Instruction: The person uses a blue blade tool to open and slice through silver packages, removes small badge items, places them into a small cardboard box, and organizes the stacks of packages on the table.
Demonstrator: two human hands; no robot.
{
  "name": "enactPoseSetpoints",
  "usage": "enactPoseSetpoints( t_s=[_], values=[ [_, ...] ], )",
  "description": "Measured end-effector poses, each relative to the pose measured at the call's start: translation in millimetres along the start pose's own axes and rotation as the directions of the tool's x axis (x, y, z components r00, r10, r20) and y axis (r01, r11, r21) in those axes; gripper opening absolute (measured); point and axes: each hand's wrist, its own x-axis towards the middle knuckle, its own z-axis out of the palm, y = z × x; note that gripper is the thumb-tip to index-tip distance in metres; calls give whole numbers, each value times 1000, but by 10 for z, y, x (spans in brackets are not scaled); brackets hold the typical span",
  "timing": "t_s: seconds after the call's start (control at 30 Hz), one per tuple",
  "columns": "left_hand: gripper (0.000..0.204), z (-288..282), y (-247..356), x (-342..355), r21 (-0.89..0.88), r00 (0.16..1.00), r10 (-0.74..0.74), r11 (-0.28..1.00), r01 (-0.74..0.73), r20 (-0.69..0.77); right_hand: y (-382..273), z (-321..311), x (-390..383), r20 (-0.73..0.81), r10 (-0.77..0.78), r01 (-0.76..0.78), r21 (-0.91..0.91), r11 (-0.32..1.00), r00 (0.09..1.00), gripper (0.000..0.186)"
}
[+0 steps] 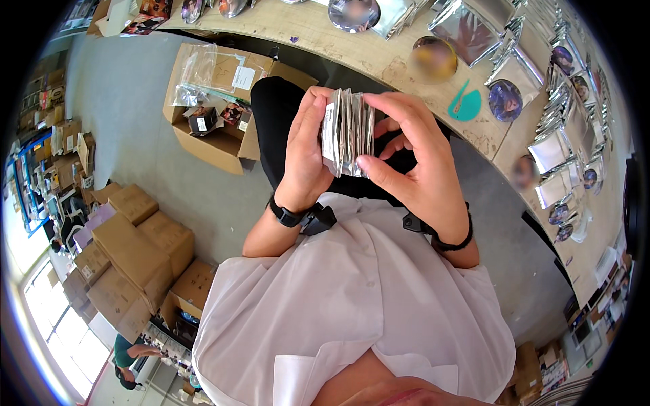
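A thick stack of silver foil packets stands on edge between my hands, over my lap. Along its left side, my left hand is wrapped with the palm against the packets. My right hand grips the other side, thumb at the near corner and index finger at the far corner, its other fingers curled behind. Just beyond, on the table, lie a flat teal cutter-like piece and a round picture badge. What is inside the packets is hidden.
The long wooden table curves around ahead and right, bearing rows of foil packets and several round badges. An open carton with small boxes and clear plastic sits left of my knee. Stacked cartons stand farther left; another person is behind.
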Motion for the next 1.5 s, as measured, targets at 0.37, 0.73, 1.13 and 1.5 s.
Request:
enactPoseSetpoints(
  t_s=[0.37, 0.73, 1.13, 1.5],
  values=[
    [64, -132, 12, -135, -116, 810, -489, 829, 547, 325, 118, -202, 109, 317, -169, 248, -226, 942, 933, 79],
    [83, -212, 102, -11, -194, 782, -512, 778, 598, 356, 411, -222, 105, 148, 81, -80, -10, 997, 986, 56],
    [143, -532, -183, -286, 19, 688, -478, 828, 560, 546, 388, -287, 192, 514, 284, -279, -89, 956, 810, 48],
    [136, -485, -265, -257, -259, 684, -298, 768, 586, 666, 300, -98, 153, 592, 30, 39, -103, 994, 806, 67]
  ],
)
